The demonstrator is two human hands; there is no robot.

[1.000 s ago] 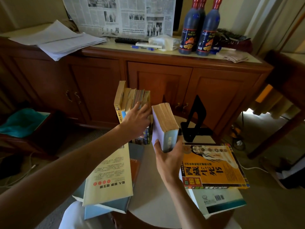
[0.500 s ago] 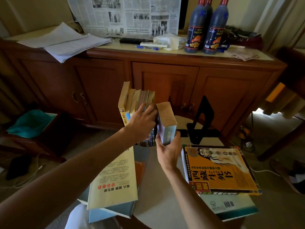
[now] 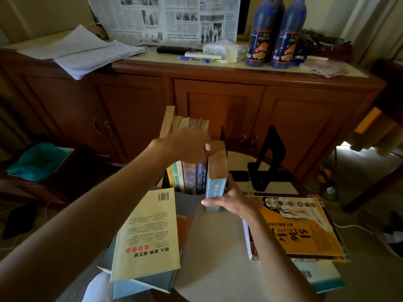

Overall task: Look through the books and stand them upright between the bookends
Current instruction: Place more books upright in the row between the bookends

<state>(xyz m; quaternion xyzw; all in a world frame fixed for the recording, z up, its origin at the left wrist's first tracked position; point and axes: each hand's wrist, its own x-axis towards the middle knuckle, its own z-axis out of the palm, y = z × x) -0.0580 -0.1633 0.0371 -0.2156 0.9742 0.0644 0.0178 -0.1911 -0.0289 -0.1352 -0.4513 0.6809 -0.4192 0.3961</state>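
Note:
Several books stand upright in a row point(image 3: 189, 177) on the round white table point(image 3: 218, 247). A thick blue-spined book point(image 3: 216, 171) with yellowed pages stands at the row's right end. My right hand point(image 3: 231, 202) grips its lower spine, thumb across the front. My left hand point(image 3: 189, 146) rests on top of the row, fingers touching the thick book's upper edge. A black bookend point(image 3: 269, 159) stands apart to the right. A stack topped by a cream book point(image 3: 150, 238) lies at the left; an orange-covered book point(image 3: 298, 227) lies at the right on another book.
A wooden cabinet point(image 3: 218, 105) stands right behind the table, carrying newspaper point(image 3: 165, 18), loose papers point(image 3: 80, 49) and dark bottles point(image 3: 274, 33). A dark stool with teal cloth point(image 3: 37, 162) is at the left. A wooden chair leg point(image 3: 375, 184) is at the right.
My right hand has set the thick book upright against the row's right end and slid down its spine. My left hand has shifted right along the book tops.

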